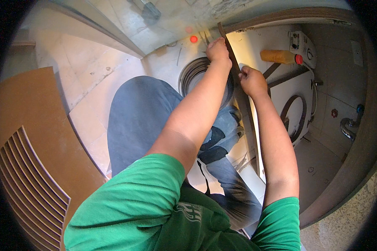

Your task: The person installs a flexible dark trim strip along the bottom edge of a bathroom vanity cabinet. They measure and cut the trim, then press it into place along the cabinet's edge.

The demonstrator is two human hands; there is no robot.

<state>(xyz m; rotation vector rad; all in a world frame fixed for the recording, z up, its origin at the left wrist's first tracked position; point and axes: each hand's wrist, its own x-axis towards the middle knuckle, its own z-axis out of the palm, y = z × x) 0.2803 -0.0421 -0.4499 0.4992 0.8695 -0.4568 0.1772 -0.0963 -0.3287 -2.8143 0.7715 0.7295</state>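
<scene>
A long dark brown strip-like board edge runs between my two hands, along the front of an opened cabinet. My left hand is closed at the strip's far end, on its left side, with fingertips partly hidden. Nearer to me on the right side, my right hand has bent fingers pinched at the strip's edge. Under my left forearm lies a coil of dark banding on the floor. A small red cap sits beyond it, near my left hand.
An amber bottle with a red cap lies inside the cabinet, near a white device. A dark ring, a chrome pipe and a red valve handle are farther right. A slatted brown panel stands at left.
</scene>
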